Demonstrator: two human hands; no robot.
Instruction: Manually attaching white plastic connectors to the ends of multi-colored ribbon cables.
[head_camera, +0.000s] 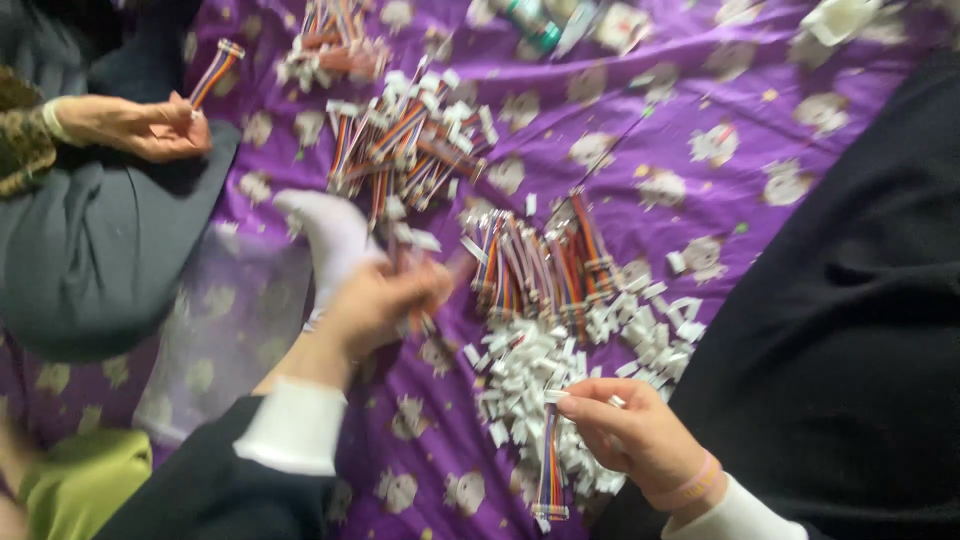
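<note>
Here, right hand (640, 435) palm-up, grip pinching a ribbon cable (551, 470), left hand (375, 300) raised, blurred, grip unclear

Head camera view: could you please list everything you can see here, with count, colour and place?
Cloth: one, purple with pale printed figures, spread under everything.
Ribbon cable piles: three, rainbow-striped; top centre, upper middle, centre.
White plastic connectors: a heap too many to count, lower centre.
White sock foot: one, left of centre.
Green-capped item: one, top edge, blurred.
Co-worker's hand: one, upper left, holding one striped cable.
Dark clothing: right side.
Left hand: centre-left, blurred, fingers closed on a small cable piece.
Right hand: lower centre, pinching one striped cable that hangs down.
</note>
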